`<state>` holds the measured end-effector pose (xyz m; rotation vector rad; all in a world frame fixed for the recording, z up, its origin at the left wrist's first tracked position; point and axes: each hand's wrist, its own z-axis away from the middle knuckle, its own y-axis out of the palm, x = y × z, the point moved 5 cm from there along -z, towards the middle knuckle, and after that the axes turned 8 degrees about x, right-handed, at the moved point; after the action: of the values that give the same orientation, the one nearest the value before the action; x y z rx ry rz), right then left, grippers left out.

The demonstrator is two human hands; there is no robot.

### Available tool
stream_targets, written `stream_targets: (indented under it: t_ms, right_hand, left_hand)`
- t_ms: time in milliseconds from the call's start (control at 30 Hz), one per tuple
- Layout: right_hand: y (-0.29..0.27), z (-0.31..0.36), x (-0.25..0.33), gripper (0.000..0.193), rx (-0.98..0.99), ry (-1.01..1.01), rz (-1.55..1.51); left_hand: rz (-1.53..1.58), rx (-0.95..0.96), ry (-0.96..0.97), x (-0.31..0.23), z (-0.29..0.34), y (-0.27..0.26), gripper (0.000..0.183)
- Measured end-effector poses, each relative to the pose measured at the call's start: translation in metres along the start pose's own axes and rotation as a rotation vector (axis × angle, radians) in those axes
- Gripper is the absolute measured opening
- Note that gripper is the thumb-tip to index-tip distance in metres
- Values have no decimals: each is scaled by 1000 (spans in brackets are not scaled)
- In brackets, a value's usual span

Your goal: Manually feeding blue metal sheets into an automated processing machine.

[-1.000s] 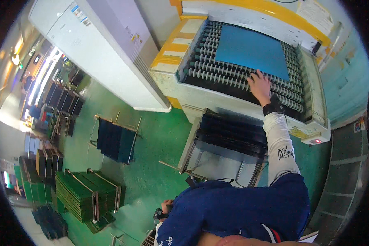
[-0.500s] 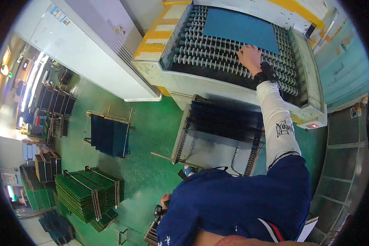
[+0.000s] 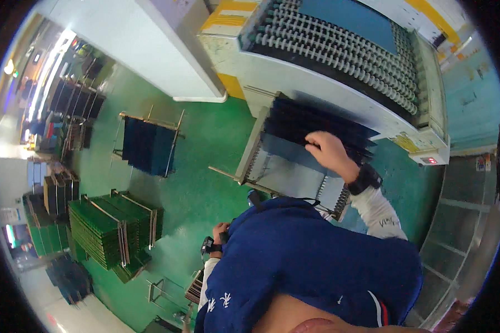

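Note:
Over the rack (image 3: 243,161) of upright dark blue panels (image 3: 294,123), my right hand (image 3: 332,154) hangs with fingers loosely bent and the thumb apart. Nothing shows in it. I cannot tell whether its fingertips touch a panel. Beside my body at the left, my left hand (image 3: 221,230) is small and partly covered by my shirt; its fingers are not clear. A flat blue panel (image 3: 355,21) lies on the rows of grey rollers (image 3: 339,50) of the conveyor machine, cut off by the top of the picture.
The machine's pale front wall (image 3: 316,83) rises behind the rack. Left on the green floor stand another rack of dark blue panels (image 3: 147,145) and a stack of green boards (image 3: 97,227). A white cabinet (image 3: 144,50) is at upper left, a metal-framed screen (image 3: 461,222) at right.
My right hand has come down and back from the blue panel's edge on the rollers to above the rack. The view has shifted, so the machine sits higher in the picture.

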<state>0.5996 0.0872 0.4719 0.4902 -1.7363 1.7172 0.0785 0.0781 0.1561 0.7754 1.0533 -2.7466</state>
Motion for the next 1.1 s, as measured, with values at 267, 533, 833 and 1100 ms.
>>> stream_targets:
  t_ms: [267, 533, 833, 1100]
  right_hand:
    - [32, 29, 36, 33, -142, -27, 239]
    - [64, 59, 49, 43, -56, -54, 451]
    - [85, 72, 59, 45, -28, -45, 520]
    - [80, 52, 33, 37, -23, 73, 425]
  left_hand:
    - [400, -148, -20, 31, 3, 7, 25]
    - [590, -168, -423, 32, 37, 1, 27]
    - [647, -268, -469, 66, 43, 19, 26]
    - [725, -245, -495, 75, 34, 28, 25]
